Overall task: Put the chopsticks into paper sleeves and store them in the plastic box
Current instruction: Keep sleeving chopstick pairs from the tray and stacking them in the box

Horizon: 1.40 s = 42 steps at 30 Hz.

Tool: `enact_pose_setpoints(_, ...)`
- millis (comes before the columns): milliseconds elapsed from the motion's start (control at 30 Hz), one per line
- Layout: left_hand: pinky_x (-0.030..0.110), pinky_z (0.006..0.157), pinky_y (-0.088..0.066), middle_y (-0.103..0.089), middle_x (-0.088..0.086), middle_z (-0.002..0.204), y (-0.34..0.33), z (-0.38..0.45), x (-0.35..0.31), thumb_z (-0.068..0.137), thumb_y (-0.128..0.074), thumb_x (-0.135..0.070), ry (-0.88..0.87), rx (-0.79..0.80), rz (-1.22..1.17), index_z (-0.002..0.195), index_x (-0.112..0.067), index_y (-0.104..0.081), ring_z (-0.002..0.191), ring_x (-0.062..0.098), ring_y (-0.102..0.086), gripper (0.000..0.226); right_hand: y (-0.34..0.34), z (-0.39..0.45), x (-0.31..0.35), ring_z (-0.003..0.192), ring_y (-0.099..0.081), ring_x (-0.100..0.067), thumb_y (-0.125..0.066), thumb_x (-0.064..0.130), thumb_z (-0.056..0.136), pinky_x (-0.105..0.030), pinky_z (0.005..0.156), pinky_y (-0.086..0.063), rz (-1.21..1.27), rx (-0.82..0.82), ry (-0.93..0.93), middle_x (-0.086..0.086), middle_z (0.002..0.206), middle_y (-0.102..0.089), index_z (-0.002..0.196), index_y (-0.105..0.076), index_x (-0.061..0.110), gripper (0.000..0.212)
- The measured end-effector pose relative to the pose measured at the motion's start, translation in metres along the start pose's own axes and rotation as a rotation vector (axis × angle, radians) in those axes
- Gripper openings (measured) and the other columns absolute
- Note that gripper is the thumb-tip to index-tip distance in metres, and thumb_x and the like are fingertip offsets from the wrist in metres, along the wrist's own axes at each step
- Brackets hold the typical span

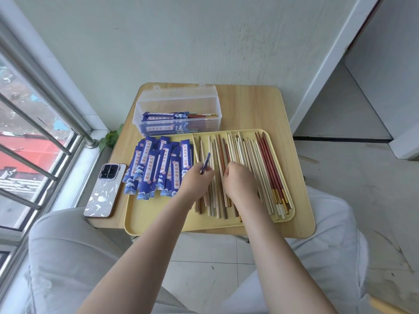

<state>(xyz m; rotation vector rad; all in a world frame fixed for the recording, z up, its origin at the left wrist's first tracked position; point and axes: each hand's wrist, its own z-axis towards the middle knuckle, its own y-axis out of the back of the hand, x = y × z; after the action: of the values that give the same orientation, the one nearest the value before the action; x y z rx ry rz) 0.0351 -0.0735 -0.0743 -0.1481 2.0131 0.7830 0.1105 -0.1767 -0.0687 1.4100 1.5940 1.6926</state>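
**Early going: a few pairs boxed, most still loose**

Left hand is up with a blue paper sleeve pinched in its fingers, the sleeve poking away from them toward the far side of the desk; right hand sits just beside it, fingers curled down onto the loose chopsticks, though whether they have one pinched I cannot tell; looks like the pick for the next pair. Beyond both hands the clear plastic box stands open with a small stack of sleeved pairs in it, so that much is done; to the left of the left fingers lies a spread of empty sleeves on the yellow tray; under and right of the right fingers, dozens of bare sticks wait; my read, most of the job remains.
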Motion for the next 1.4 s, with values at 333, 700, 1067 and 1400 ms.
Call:
enact_pose_setpoints(333, 0.031, 0.061, -0.042, -0.058, 0.005, 0.082, -0.011, 0.000, -0.001, 0.090, -0.055, -0.014, -0.026, 0.027, 0.279, 0.101, -0.007, -0.061, 0.071, 0.020, -0.050, 0.015, 0.001, 0.006, 0.011, 0.078, -0.055, -0.024, -0.055, 0.016, 0.100, -0.031, 0.061, -0.043, -0.089, 0.147, -0.046, -0.006, 0.099, -0.058, 0.109, -0.060, 0.007, 0.014)
enact_pose_setpoints(700, 0.030, 0.060, -0.038, -0.047, 0.002, 0.072, -0.006, 0.005, 0.005, 0.093, -0.060, -0.021, -0.041, 0.078, 0.223, 0.082, -0.013, -0.048, 0.063, 0.017, -0.042, 0.018, 0.007, 0.007, 0.011, 0.059, -0.047, -0.012, -0.065, 0.027, 0.092, -0.025, 0.047, -0.031, 0.338, 0.168, -0.124, 0.002, 0.074, -0.050, 0.087, -0.052, 0.013, 0.020)
enact_pose_setpoints(1067, 0.027, 0.043, -0.034, -0.041, -0.003, 0.060, 0.021, -0.007, -0.003, 0.107, -0.038, -0.043, 0.033, 0.098, -0.422, 0.111, -0.012, -0.056, 0.046, 0.013, -0.039, 0.036, 0.070, 0.003, 0.015, 0.066, -0.072, -0.022, -0.048, 0.004, 0.100, -0.027, 0.050, -0.049, 0.974, 0.075, 0.052, -0.002, 0.087, -0.077, 0.108, -0.065, 0.011, 0.020)
enact_pose_setpoints(1400, 0.029, 0.052, -0.043, -0.052, 0.002, 0.062, 0.034, -0.012, -0.003, 0.107, -0.031, -0.048, 0.102, 0.157, -0.574, 0.105, -0.011, -0.065, 0.049, 0.017, -0.049, 0.050, 0.081, 0.003, 0.027, 0.048, -0.043, -0.002, -0.053, 0.026, 0.103, -0.019, 0.049, -0.035, 1.019, -0.377, 0.181, 0.013, 0.056, -0.051, 0.090, -0.067, 0.013, 0.023)
